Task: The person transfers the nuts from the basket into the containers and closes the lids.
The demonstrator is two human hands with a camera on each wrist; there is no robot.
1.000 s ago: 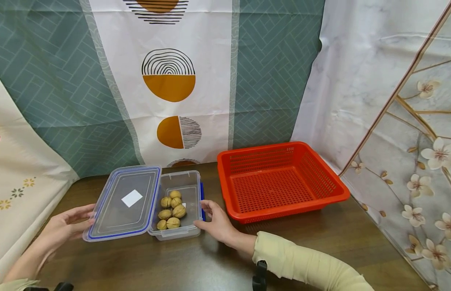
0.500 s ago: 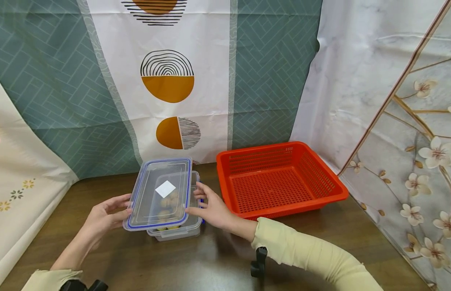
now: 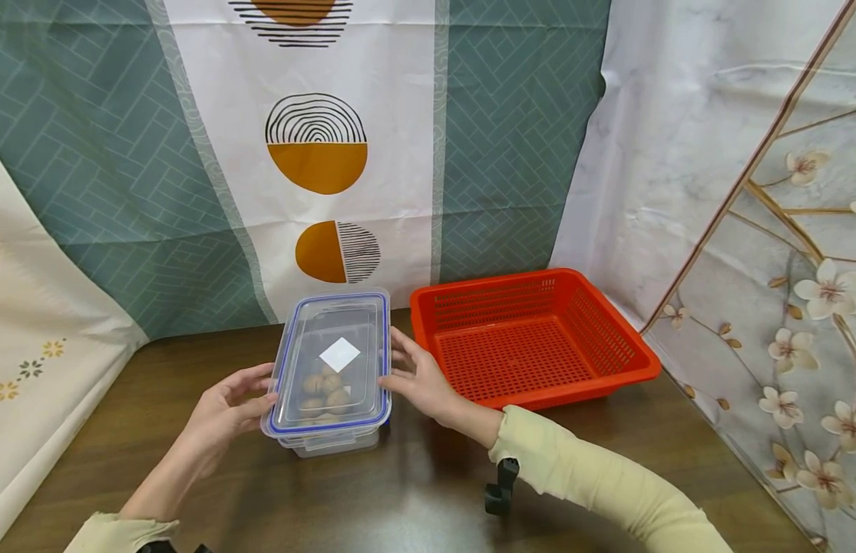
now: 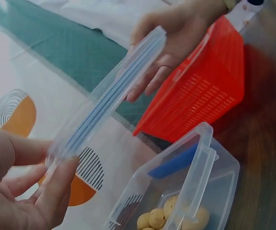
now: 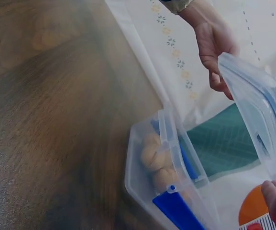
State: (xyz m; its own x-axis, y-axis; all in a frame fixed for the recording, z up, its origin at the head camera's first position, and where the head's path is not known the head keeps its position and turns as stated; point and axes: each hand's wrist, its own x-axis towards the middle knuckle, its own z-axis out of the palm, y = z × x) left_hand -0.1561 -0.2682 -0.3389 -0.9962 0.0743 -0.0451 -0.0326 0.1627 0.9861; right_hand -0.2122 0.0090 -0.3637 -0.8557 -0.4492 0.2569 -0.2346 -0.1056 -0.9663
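Over the clear plastic food box (image 3: 336,443) is its see-through lid (image 3: 306,330), with a blue seal and a white label. My left hand (image 3: 223,411) pinches the lid's left edge between thumb and fingers. At the opposite edge, my right hand (image 3: 428,384) holds the lid with its thumb at the rim and its fingers beyond. Both wrist views show the lid raised above the box, a gap between them. Several walnuts (image 4: 158,218) lie inside the box, seen through the lid in the head view. A blue side clip (image 5: 178,210) hangs on the box.
To the right of the box stands a red perforated plastic basket (image 3: 552,392), close to my right hand. Patterned cloths (image 3: 510,138) hang behind the brown wooden table (image 3: 144,407) and along both sides.
My left hand has carried the lid rightward from beside the box to over it, covering the walnuts from above. My right hand has left the box's right side and taken the lid's right edge.
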